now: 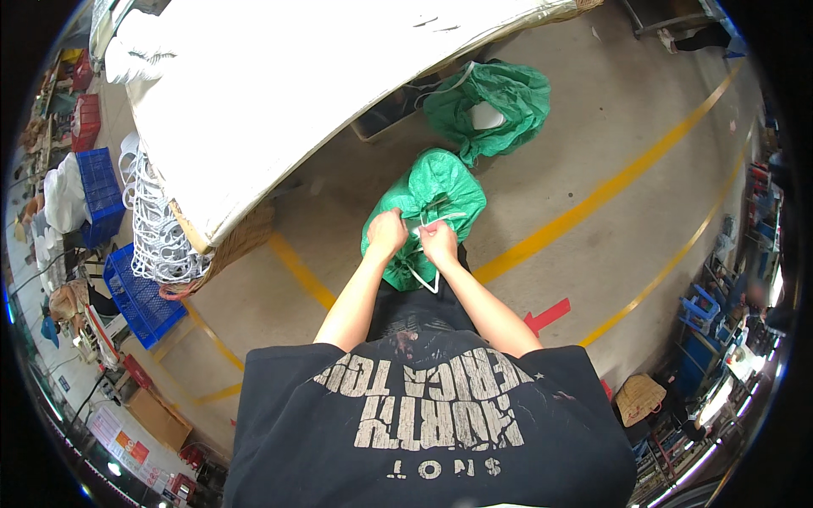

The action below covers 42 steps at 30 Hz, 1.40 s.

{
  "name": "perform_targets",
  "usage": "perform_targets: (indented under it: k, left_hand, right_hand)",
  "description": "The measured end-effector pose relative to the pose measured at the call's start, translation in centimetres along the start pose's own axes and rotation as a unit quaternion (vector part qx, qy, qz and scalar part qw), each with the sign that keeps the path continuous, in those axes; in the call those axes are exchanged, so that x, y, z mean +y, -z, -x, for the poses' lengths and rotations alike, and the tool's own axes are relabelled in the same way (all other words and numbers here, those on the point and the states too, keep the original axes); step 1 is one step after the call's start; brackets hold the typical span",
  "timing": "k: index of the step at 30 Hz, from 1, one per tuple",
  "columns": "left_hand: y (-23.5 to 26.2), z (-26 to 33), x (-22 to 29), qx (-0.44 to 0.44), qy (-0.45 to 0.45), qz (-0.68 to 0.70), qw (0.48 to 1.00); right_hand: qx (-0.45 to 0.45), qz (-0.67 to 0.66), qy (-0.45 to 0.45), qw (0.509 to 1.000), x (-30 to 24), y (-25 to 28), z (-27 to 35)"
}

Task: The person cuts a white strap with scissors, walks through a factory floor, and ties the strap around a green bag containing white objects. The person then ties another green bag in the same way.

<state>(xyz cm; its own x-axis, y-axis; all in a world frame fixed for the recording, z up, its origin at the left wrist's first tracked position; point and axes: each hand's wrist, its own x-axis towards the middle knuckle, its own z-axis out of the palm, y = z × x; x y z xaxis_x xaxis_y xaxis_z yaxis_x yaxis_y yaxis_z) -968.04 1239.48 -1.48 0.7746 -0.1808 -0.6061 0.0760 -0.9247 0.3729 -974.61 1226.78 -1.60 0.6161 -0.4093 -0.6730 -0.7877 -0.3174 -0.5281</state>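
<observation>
A bulging green plastic bag (pixel 434 190) stands on the concrete floor right in front of me. My left hand (pixel 387 233) is closed on the gathered neck of the bag. My right hand (pixel 439 240) grips a white cord (pixel 426 278) at the same neck, and a loop of it hangs down below my fists. Both hands sit close together, almost touching. A second green bag (pixel 500 102) lies farther off with its mouth open and something white inside.
A big table under a white cloth (pixel 279 93) rises at my left, with white hangers (pixel 157 233) piled at its edge. Blue crates (pixel 135 296) and red crates (pixel 85 118) stand further left. Yellow floor lines (pixel 593 199) and a red arrow (pixel 549 315) run to the right.
</observation>
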Motion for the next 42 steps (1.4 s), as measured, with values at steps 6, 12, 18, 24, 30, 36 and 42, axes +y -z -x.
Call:
perform_targets:
  k: [6,12,18,24,30,36,42]
  left_hand:
    - [0.6,1.8,-0.9,0.005,-0.028,0.034,0.999]
    - [0.1,3.4,-0.9,0.027,-0.061,0.051,0.996]
    - [0.8,4.2,-0.4,0.051,-0.082,0.113,0.989]
    - [2.2,1.7,-1.0,0.016,-0.045,0.125,0.991]
    - [3.0,-0.7,-2.4,0.078,-0.134,-0.035,0.987]
    - [9.1,1.5,-1.0,-0.052,-0.119,0.335,0.933]
    - [15.5,8.7,1.0,-0.267,-0.173,0.362,0.876]
  right_hand:
    - [-0.061,-0.333,-0.141,0.93,-0.3,-5.9,-1.5]
    - [-0.076,-0.55,-0.184,0.811,1.1,-8.1,-2.3]
    - [-0.147,-0.601,-0.219,0.754,1.4,-6.6,-3.2]
    - [-0.248,-0.559,-0.258,0.748,0.9,-4.5,-3.9]
    - [-0.24,-0.422,-0.166,0.859,-0.4,-1.8,-3.2]
    - [-0.021,-0.002,0.296,0.955,-3.2,1.4,-0.2]
    - [-0.149,-0.095,0.421,0.89,-5.1,2.3,2.1]
